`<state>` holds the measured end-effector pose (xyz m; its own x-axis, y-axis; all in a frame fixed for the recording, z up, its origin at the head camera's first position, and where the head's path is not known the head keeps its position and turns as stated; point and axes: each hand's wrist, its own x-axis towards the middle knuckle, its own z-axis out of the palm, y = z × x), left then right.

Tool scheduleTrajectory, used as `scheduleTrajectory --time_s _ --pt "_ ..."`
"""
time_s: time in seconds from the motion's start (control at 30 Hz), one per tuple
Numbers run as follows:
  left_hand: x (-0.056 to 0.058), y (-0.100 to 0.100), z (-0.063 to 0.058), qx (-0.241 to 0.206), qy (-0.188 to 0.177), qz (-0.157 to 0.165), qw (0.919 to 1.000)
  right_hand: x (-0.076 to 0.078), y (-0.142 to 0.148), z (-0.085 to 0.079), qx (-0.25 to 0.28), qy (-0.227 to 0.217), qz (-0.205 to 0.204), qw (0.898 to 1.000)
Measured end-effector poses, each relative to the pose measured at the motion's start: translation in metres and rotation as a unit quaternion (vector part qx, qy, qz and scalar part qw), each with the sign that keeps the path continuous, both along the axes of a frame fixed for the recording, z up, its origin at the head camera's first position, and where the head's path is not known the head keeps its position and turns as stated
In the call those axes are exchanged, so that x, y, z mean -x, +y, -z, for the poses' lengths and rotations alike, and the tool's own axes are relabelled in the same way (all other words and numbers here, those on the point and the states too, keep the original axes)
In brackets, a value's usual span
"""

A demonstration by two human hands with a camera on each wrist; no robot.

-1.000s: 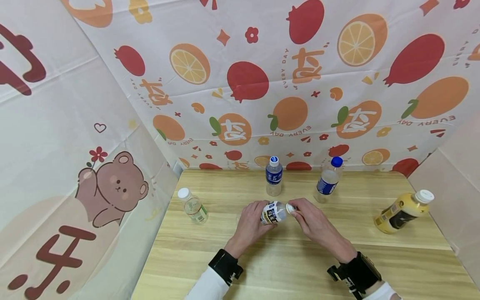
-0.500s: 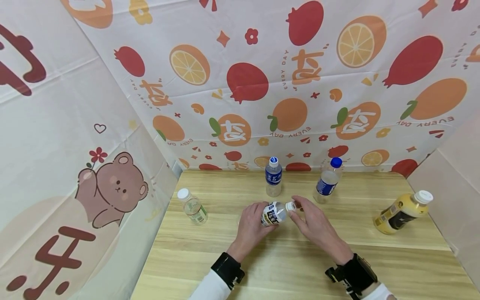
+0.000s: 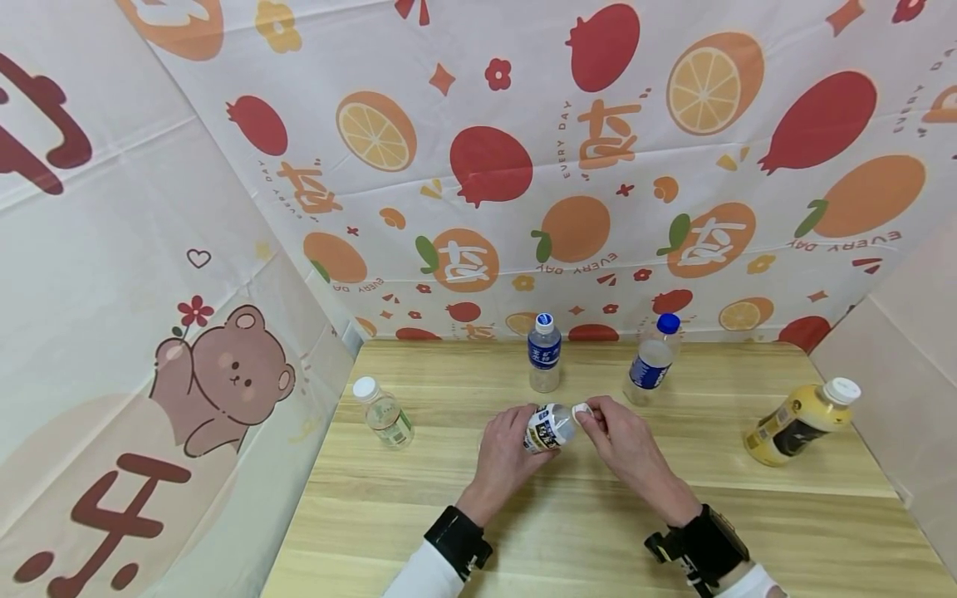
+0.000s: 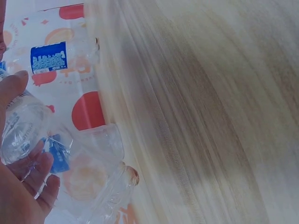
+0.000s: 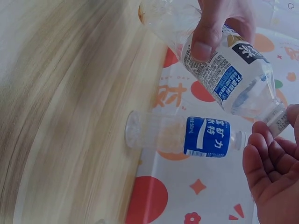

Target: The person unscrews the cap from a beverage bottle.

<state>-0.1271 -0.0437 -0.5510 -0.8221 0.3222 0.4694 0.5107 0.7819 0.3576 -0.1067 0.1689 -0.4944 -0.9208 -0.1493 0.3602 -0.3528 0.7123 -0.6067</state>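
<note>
My left hand (image 3: 503,453) grips a clear plastic drink bottle (image 3: 553,425) with a white, black and blue label, tilted so its neck points right. At the neck, my right hand (image 3: 634,444) pinches the white cap (image 3: 581,411) between thumb and index finger. The right wrist view shows the cap (image 5: 278,121) at the bottle mouth, with the other fingers (image 5: 264,163) curled below. In the left wrist view, the bottle's clear lower body (image 4: 25,128) lies within the left fingers, and the cap is out of sight.
Behind the hands stand a blue-labelled bottle (image 3: 544,353) and a blue-capped bottle (image 3: 654,361). A small white-capped bottle (image 3: 385,414) is on the left, a yellow drink bottle (image 3: 796,423) on the right. A printed cloth (image 3: 493,166) backs the wooden table (image 3: 598,531).
The right fingers loosened and shifted along the cap half a second ago, and now pinch it again. The left hand and bottle moved very slightly right. The standing bottles stayed put.
</note>
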Motion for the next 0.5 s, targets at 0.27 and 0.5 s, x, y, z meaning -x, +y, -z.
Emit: scheduleTrajectory --time_s 0.27,0.5 --pt "0.002 -0.004 -0.003 -0.009 -0.02 0.017 0.9996 -0.001 0.005 0.0 -0.017 0.022 -0.029 0.999" --pt "0.003 -0.008 -0.005 -0.014 -0.034 0.041 0.9985 0.0 0.012 0.001 -0.04 0.06 -0.067 0.995"
